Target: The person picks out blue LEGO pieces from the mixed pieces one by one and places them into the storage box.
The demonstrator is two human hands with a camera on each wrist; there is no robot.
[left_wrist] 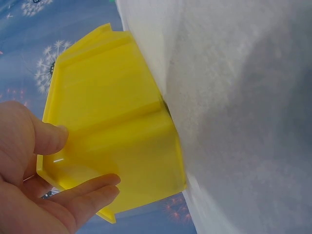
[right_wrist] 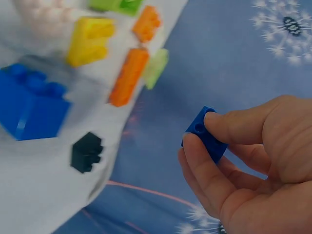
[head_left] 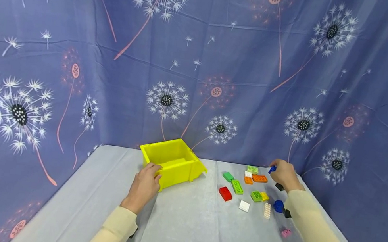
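Observation:
My right hand (head_left: 284, 174) pinches a small blue toy brick (right_wrist: 204, 134) between thumb and fingertips, over the far right of the table. The brick's studs show between the fingers in the right wrist view. A black brick (head_left: 279, 187) lies just below that hand. On the left, my left hand (head_left: 145, 187) grips the near left corner of a yellow plastic bin (head_left: 177, 175). In the left wrist view its thumb (left_wrist: 51, 138) lies on one outer wall and its fingers (left_wrist: 92, 195) reach around the corner. The bin stands on the table, its visible inside yellow.
Several loose bricks are spread over the right side of the table: a red one (head_left: 225, 193), white (head_left: 244, 206), orange (head_left: 260, 178), green (head_left: 237, 187), yellow (head_left: 264, 196), pink (head_left: 286, 232) and a larger blue one (head_left: 278, 205). A dandelion-print curtain (head_left: 199, 73) borders the table.

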